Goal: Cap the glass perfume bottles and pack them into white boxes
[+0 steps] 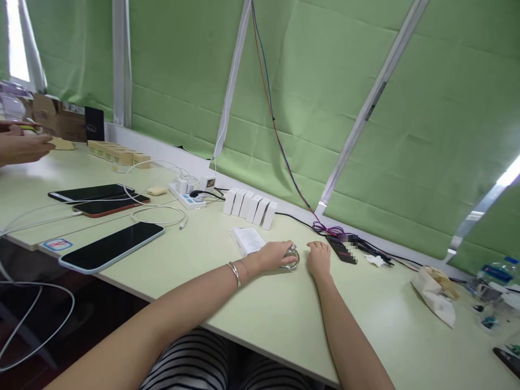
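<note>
My left hand point(276, 256) is closed around a small round glassy object point(293, 259) with a silvery top, low over the table. Its exact kind I cannot make out, as my fingers cover part of it. Just to the right, my right hand point(319, 261) rests on the tabletop with its fingers loosely out and nothing visible in them. Beside my left hand lies a flat white box point(246, 239), its near end partly hidden by the hand. Several narrow white boxes point(249, 207) stand in a row behind it.
Three phones, one light-framed point(114, 246), lie on the left with white cables. A power strip point(187, 195) sits near the wall. A dark card-like piece point(341, 249) and a cloth pouch point(434, 292) are on the right. Another person's hands point(24, 143) show far left.
</note>
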Tool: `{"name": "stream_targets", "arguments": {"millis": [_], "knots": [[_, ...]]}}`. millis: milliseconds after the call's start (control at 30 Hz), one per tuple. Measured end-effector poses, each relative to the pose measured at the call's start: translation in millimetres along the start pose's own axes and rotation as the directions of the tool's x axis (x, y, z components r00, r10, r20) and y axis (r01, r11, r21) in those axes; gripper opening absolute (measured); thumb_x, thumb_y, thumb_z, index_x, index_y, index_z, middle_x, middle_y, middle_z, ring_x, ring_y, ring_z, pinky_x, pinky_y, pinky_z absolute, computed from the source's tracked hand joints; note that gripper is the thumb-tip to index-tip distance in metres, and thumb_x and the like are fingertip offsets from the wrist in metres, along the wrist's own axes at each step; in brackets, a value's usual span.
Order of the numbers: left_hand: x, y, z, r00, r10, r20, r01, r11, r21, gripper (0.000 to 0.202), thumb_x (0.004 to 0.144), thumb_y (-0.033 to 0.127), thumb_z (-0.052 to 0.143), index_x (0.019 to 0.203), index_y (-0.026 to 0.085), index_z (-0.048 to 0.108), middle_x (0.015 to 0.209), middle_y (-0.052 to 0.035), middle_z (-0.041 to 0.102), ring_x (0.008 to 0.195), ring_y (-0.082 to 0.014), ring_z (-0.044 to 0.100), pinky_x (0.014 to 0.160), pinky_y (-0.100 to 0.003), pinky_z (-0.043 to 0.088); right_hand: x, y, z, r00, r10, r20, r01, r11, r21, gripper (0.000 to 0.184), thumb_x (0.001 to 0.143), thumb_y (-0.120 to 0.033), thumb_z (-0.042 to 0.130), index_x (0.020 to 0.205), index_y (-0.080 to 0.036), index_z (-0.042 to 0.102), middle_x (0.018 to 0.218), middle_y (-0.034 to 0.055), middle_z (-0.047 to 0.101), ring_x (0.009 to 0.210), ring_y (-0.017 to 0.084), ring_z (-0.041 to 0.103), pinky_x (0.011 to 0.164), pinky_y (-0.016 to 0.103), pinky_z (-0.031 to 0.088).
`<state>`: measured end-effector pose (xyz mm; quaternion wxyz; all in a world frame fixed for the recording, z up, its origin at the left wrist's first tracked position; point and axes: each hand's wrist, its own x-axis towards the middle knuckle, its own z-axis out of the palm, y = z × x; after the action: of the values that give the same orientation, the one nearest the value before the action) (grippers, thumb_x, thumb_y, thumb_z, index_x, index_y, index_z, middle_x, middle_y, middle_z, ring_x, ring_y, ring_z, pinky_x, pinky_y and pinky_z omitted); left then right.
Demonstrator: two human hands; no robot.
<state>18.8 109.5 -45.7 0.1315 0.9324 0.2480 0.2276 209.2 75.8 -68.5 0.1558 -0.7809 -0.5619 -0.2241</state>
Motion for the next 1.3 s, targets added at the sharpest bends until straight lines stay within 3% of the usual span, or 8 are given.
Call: {"name": "stream_targets", "arguments": {"millis": [200, 433, 567, 733, 867, 1000, 1167, 1300], "knots": [[-2, -8, 8.7, 0.999, 0.014, 0.030, -0.011, 0.994, -0.106, 0.044, 0.085, 0.038, 0.050, 0.123, 0.019, 0.041, 0.114, -0.0092, 0.059, 0.101, -0.0231, 0.058, 0.083, -0.030, 0.043, -3, 9, 10, 0.983, 0.178, 0.040, -0.182, 0.969, 0.168, 0.027, 0.089, -0.031, 0.053, 0.113, -0.018, 0.054, 0.114, 0.0069, 0.057, 0.095, 0.018, 0.059, 0.079, 0.037, 0.051], [-7, -12, 5.3, 0.997, -0.012, 0.080, 0.028, 0.978, -0.205, 0.047, 0.085, 0.047, 0.048, 0.122, 0.020, 0.042, 0.106, -0.0076, 0.062, 0.092, -0.0214, 0.060, 0.076, -0.028, 0.045, -4, 32, 10, 0.966, 0.260, 0.005, -0.245, 0.904, 0.351, 0.028, 0.089, -0.032, 0.052, 0.113, -0.018, 0.054, 0.115, 0.0068, 0.057, 0.096, 0.018, 0.059, 0.081, 0.038, 0.050], [-7, -12, 5.1, 0.995, -0.020, 0.095, 0.040, 0.976, -0.214, 0.045, 0.084, 0.048, 0.048, 0.118, 0.019, 0.045, 0.101, -0.0074, 0.063, 0.087, -0.0216, 0.060, 0.072, -0.029, 0.045, -7, 41, 11, 0.976, 0.207, 0.065, -0.214, 0.877, 0.429, 0.029, 0.088, -0.032, 0.053, 0.114, -0.017, 0.054, 0.115, 0.0068, 0.057, 0.096, 0.019, 0.059, 0.081, 0.039, 0.050], [-7, -12, 3.9, 0.995, -0.021, 0.101, 0.041, 0.978, -0.203, 0.047, 0.083, 0.047, 0.049, 0.120, 0.019, 0.043, 0.105, -0.0086, 0.062, 0.090, -0.0229, 0.059, 0.075, -0.030, 0.044, -11, 33, 12, 0.979, 0.097, 0.181, -0.177, 0.847, 0.501, 0.029, 0.089, -0.031, 0.053, 0.114, -0.017, 0.053, 0.115, 0.0070, 0.057, 0.096, 0.019, 0.059, 0.081, 0.039, 0.050], [-7, -11, 1.9, 0.994, -0.018, 0.107, 0.039, 0.980, -0.193, 0.046, 0.084, 0.046, 0.049, 0.119, 0.018, 0.043, 0.103, -0.0088, 0.062, 0.089, -0.0227, 0.060, 0.074, -0.030, 0.044, -10, 26, 6, 0.981, 0.074, 0.177, -0.166, 0.792, 0.588, 0.030, 0.088, -0.031, 0.053, 0.115, -0.017, 0.053, 0.116, 0.0072, 0.056, 0.097, 0.019, 0.059, 0.081, 0.040, 0.050], [-8, -10, 0.7, 0.994, -0.017, 0.106, 0.037, 0.981, -0.189, 0.043, 0.083, 0.045, 0.050, 0.117, 0.018, 0.044, 0.101, -0.0081, 0.063, 0.087, -0.0220, 0.060, 0.073, -0.029, 0.044, -2, 16, -12, 0.993, 0.071, 0.096, -0.119, 0.668, 0.735, 0.029, 0.088, -0.031, 0.053, 0.113, -0.016, 0.054, 0.113, 0.0067, 0.057, 0.095, 0.018, 0.059, 0.080, 0.039, 0.050], [-7, -10, 0.0, 0.994, -0.009, 0.108, 0.030, 0.981, -0.193, 0.037, 0.083, 0.045, 0.049, 0.109, 0.018, 0.047, 0.095, -0.0061, 0.063, 0.082, -0.0215, 0.060, 0.067, -0.028, 0.043, -1, -11, -34, 0.998, -0.056, 0.025, 0.000, 0.406, 0.914, 0.024, 0.079, -0.039, 0.059, 0.088, -0.017, 0.058, 0.087, 0.0041, 0.064, 0.081, 0.017, 0.061, 0.077, 0.033, 0.050], [-8, -10, -0.4, 0.994, -0.005, 0.111, 0.026, 0.982, -0.189, 0.034, 0.083, 0.042, 0.049, 0.108, 0.019, 0.046, 0.092, -0.0051, 0.063, 0.079, -0.0211, 0.060, 0.064, -0.027, 0.042, -8, -25, -39, 0.992, -0.121, 0.029, 0.000, 0.229, 0.973, 0.029, 0.069, -0.046, 0.064, 0.077, -0.019, 0.056, 0.074, 0.0022, 0.063, 0.070, 0.017, 0.060, 0.070, 0.032, 0.050]]}}
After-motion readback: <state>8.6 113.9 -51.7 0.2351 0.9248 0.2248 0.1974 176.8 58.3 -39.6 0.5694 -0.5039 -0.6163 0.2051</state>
